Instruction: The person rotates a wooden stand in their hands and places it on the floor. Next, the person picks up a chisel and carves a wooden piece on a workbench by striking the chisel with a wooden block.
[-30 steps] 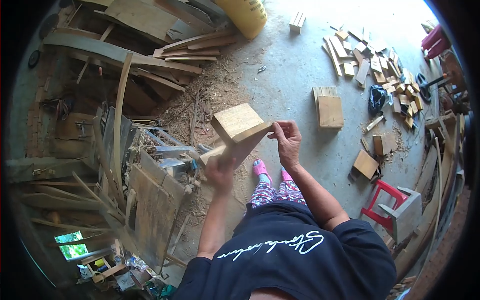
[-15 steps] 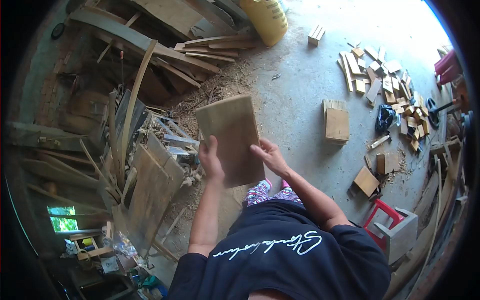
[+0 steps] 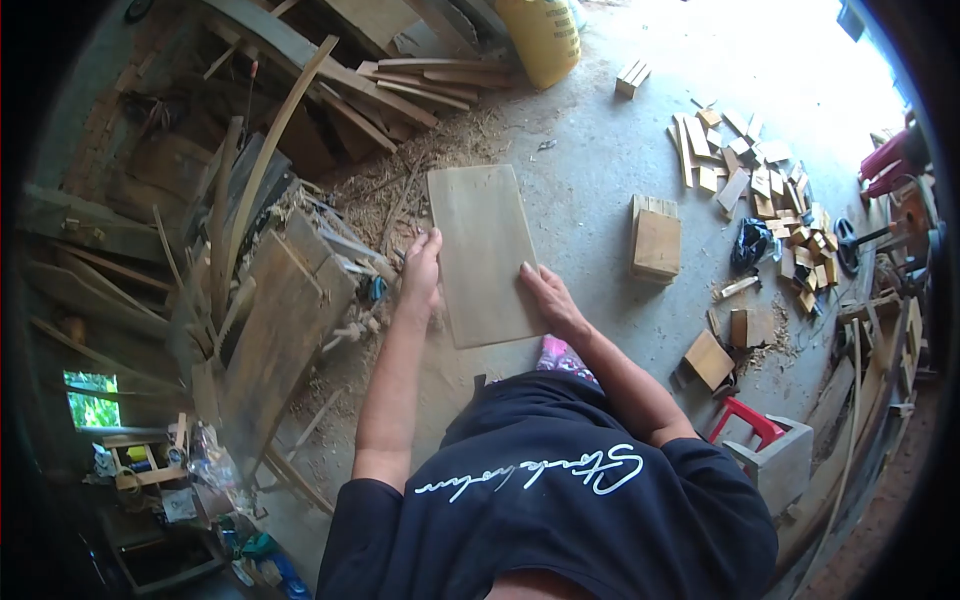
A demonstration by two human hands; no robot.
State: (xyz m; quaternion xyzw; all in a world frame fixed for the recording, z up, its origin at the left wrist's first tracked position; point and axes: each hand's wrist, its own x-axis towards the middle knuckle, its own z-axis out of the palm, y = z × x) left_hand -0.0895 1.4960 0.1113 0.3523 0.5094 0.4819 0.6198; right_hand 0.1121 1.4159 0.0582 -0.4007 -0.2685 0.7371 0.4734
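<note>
A flat rectangular wooden board (image 3: pixel 485 258) is held in front of my body, its broad face turned up toward the camera. My left hand (image 3: pixel 422 270) grips its left edge, the fingers partly hidden. On the right edge, my right hand (image 3: pixel 550 300) holds the board with the thumb on its face. Beyond the board, on the floor to the right, lies a stack of similar wooden boards (image 3: pixel 656 240).
Wood offcuts (image 3: pixel 765 185) lie scattered at the right. Leaning planks (image 3: pixel 285 320) and a curved strip (image 3: pixel 270 150) stand at the left. A yellow sack (image 3: pixel 540 40) is at the top, a red and grey stool (image 3: pixel 775 460) at the lower right.
The board, first held tilted edge-on with another thick piece beside it, now shows its broad face. Both hands have shifted onto its long side edges. The camera view has moved slightly.
</note>
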